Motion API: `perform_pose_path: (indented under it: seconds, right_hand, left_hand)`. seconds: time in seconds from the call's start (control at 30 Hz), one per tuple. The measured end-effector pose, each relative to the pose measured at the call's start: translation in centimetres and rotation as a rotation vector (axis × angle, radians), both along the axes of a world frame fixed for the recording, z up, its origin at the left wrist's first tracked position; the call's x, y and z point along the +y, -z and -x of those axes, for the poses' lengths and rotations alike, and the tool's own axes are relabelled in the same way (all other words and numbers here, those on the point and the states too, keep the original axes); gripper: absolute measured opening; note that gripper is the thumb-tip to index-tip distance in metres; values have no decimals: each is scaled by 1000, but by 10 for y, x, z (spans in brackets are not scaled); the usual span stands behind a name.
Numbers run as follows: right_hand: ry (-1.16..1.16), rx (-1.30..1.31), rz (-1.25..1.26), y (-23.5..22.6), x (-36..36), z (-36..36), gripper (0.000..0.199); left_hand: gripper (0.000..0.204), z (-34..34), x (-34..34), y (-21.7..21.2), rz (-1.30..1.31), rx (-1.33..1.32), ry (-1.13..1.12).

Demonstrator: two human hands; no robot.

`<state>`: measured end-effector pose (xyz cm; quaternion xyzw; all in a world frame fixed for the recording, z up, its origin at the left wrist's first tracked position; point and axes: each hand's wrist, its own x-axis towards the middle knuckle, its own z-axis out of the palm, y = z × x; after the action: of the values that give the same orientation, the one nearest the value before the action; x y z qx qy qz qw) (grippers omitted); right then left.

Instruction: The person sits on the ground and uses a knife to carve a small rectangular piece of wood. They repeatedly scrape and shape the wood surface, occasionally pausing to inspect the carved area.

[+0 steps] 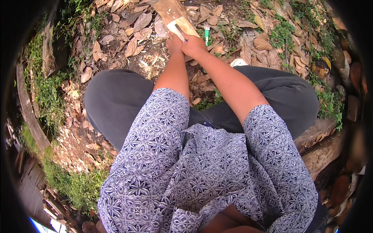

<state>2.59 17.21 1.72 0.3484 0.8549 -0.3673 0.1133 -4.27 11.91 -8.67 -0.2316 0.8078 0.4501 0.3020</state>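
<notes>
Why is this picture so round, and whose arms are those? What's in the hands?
There's no robot here, just a person in a blue-and-white patterned shirt, sitting down. A camera on their head looks down through a very wide lens, so the edges curve and go black. The bare arms are their own. Their left hand and right hand are close together at a flat brown wooden board. The right seems to hold a thin, dark-bladed tool; the left's grip is hard to see. Around lie dry brown leaves, pale wood shavings and a small green-and-white tube.
</notes>
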Motion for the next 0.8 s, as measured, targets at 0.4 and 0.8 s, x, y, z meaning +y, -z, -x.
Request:
perform_pose_path:
  seconds: [0.4,0.8]
  right_hand:
    - [-12,-81,2,3,8,25,57]
    - [60,104,99,3,20,13,48]
  left_hand:
    - [94,-8,-11,-7,187,205,574]
    - [113,-12,-6,-5,273,267,587]
